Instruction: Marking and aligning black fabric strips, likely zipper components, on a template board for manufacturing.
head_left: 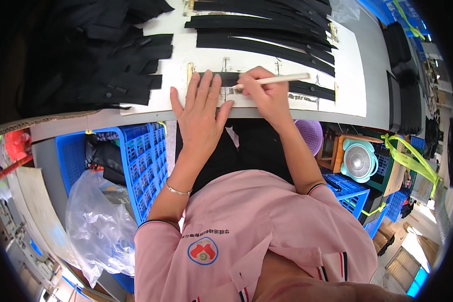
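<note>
left hand (200, 118): splayed over black cloth strip (229, 79) | right hand (271, 100): slim white pen (288, 78)

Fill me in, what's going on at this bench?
A person is working over a white board. The left hand lies spread across the left part of a black strip, while the right hand grips a white pen, its tip down by the strip's near edge; contact is hard to tell. More black strips lie farther up the board, and a pile of black pieces is off to the left.
</note>
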A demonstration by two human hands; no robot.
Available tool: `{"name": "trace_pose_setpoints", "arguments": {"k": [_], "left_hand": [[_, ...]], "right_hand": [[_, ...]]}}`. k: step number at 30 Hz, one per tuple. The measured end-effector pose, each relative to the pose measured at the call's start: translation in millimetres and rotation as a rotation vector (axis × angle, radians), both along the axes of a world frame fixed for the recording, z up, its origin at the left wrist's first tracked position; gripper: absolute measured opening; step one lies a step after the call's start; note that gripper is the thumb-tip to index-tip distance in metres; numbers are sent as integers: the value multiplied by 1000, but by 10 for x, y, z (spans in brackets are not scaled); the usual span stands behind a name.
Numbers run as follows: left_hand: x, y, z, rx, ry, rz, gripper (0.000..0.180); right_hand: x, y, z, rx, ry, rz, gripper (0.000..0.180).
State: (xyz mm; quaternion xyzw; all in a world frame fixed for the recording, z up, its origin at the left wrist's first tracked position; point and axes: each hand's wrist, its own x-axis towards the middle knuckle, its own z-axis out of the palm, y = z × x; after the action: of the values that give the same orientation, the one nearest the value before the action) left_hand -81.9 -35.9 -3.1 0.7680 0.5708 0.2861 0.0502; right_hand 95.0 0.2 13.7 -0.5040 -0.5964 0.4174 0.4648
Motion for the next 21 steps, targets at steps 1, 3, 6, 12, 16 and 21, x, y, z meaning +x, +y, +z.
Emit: {"name": "trace_pose_setpoints", "arguments": {"k": [1, 3, 6, 12, 16, 21], "left_hand": [[-1, 0, 1, 0, 2, 0, 53], [-6, -7, 3, -5, 6, -1, 53], [-11, -9, 4, -13, 11, -5, 53], [-20, -14, 17, -41, 10, -22, 55], [-17, -14, 57, -61, 4, -38, 55], [155, -5, 146, -13, -19, -49, 52]], "right_hand": [[101, -43, 41, 28, -34, -81, 17], [313, -80, 102, 53, -49, -235, 16], [565, -74, 112, 151, -138, -422, 19], [679, -61, 7, 104, -190, -396, 19], [682, -54, -28, 91, -161, -347, 17], [686, -28, -77, 158, -238, -357, 16]]}}
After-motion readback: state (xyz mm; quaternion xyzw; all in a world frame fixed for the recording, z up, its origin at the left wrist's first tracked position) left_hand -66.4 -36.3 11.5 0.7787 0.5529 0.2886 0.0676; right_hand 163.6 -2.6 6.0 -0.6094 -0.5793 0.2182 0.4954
